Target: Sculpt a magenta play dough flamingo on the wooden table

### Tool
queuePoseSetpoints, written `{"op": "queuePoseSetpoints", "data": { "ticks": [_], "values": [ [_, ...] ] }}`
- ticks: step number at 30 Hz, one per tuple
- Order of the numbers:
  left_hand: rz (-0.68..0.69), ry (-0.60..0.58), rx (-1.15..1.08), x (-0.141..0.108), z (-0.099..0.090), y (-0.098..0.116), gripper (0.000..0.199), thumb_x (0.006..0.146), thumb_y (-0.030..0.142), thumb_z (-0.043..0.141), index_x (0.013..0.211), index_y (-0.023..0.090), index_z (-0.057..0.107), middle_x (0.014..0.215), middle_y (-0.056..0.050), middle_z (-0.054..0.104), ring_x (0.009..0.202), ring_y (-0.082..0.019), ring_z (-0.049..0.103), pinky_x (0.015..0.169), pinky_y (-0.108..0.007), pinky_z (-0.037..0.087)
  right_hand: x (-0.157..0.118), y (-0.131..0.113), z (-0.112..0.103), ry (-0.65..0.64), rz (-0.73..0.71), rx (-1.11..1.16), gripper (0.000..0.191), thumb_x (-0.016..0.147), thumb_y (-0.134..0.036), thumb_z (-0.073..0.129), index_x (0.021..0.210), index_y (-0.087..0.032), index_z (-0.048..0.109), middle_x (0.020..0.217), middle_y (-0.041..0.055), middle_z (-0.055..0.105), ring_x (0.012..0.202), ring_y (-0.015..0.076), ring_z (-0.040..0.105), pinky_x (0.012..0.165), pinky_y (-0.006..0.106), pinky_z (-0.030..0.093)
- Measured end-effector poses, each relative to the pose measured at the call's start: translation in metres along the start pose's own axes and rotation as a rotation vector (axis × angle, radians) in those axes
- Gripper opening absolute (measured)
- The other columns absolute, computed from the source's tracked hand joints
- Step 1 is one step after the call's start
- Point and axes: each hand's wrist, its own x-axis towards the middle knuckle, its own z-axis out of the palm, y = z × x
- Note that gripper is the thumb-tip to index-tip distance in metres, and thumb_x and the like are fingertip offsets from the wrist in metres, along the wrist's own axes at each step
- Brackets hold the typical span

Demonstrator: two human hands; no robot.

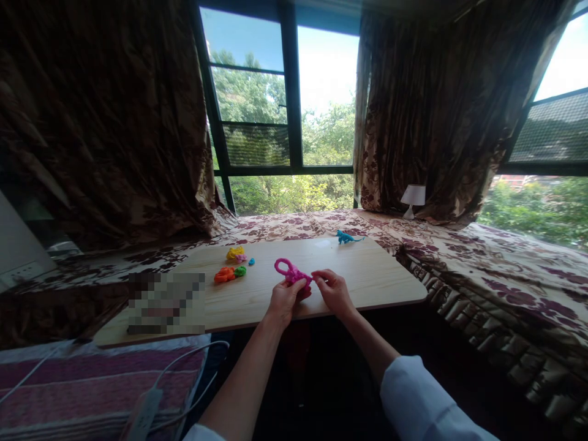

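Bare hands work a pink piece [298, 277] close to the near edge of a pale table [261, 294], by a window [327, 98] full of trees. The left hand [282, 301] is closed around the piece, thumb laid along it; the right hand [335, 293] has thumb and finger nearly together at its right end, pinching a thin tip. A loop stands open at the other end, clear of both hands.

From where I stand, the stuff looks soft. Too hard a pull by the right hand could thin the tip or snap it, and a heavy left thumb could flatten the body. The loop, with nothing under it, could sag or kink if the piece tilts. A slip might drop it off the near edge.

Farther left lie yellow [234, 252], orange [224, 275] and green lumps [240, 271]; the last two look to be touching, so their colors could mix if pressed. A blue figure [347, 237] stands near the far edge.
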Motion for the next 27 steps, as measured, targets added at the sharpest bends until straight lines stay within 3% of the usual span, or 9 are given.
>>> {"op": "queuePoseSetpoints", "data": {
  "ticks": [14,20,27],
  "values": [
    [0.01,0.0,-0.012,0.0002,0.002,-0.001,0.028,0.055,0.019,0.073,0.081,0.01,0.065,0.073,-0.006,0.067,0.061,-0.013,0.062,0.063,-0.027,0.053,-0.0024,-0.0033,0.0,-0.109,-0.056,-0.03,0.028,0.073,-0.027,0.06,0.1,-0.021,0.064,0.091,0.0048,0.056,0.072,0.0125,0.056,0.056,0.022,0.048],
    [-0.015,0.014,-0.007,0.0001,0.0026,0.0012,0.026,0.054,0.016,0.073,0.078,0.011,0.064,0.067,-0.004,0.066,0.058,-0.013,0.062,0.061,-0.027,0.052,-0.005,-0.0016,0.0019,-0.099,-0.103,-0.094,0.022,0.076,-0.029,0.057,0.095,-0.022,0.067,0.081,0.0026,0.056,0.066,0.0109,0.054,0.06,0.023,0.047],
    [-0.025,0.036,-0.028,-0.0005,0.004,0.0025,0.026,0.055,0.017,0.074,0.079,0.01,0.063,0.068,-0.004,0.066,0.058,-0.013,0.062,0.061,-0.027,0.053,0.002,-0.0003,-0.0005,-0.104,0.035,-0.031,0.036,0.072,-0.034,0.061,0.105,-0.019,0.061,0.09,0.005,0.061,0.075,0.0143,0.058,0.06,0.024,0.048]
  ]
}}
